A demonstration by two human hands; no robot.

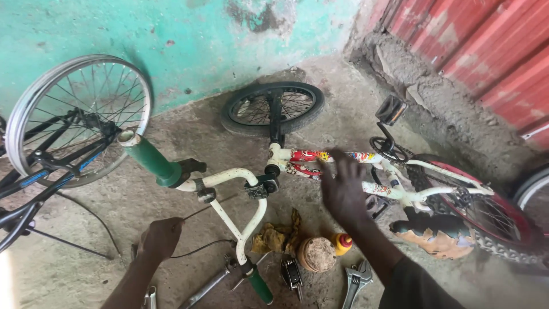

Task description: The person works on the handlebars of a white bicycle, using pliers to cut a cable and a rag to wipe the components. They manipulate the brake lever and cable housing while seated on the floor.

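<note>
Left hand: the left hand (pixel 161 237) is low in the view, curled shut around a thin dark cable (pixel 201 210) that runs up toward the white handlebar (pixel 240 200); the grip is closed on it.
Right hand: the right hand (pixel 343 189) reaches forward with fingers spread, open, over the bike frame (pixel 366 171) – whether it touches the tube I cannot tell; it grips nothing.
Near floor: just in front of the person lie an adjustable wrench (pixel 355 280), a small dark tool (pixel 292 273), a metal bar (pixel 207 289) and a round tub (pixel 316 253) filled with brownish grease.
Packages: a small yellow bottle with a red cap (pixel 342 243) lies just beside the tub, its label too small to make out; a crumpled yellow rag (pixel 275 236) sits to the left of the tub.
Bicycle: a small bike lies upside down on the concrete floor (pixel 171 200), with green hand grips (pixel 150 157), a frame covered in red and yellow stickers, a worn brown saddle (pixel 437 234) against the ground and a black pedal (pixel 391 109) pointing up.
Wheels: its small black front wheel (pixel 273 107) is farther off, near the wall; the rear wheel (pixel 486 217) with a red rim lies to the right.
Far left: a larger spoked wheel (pixel 77 117) of another bicycle – silver rim, dark frame.
Background: a peeling turquoise wall (pixel 171 40) and, at the right, a red corrugated sheet (pixel 492 51).
</note>
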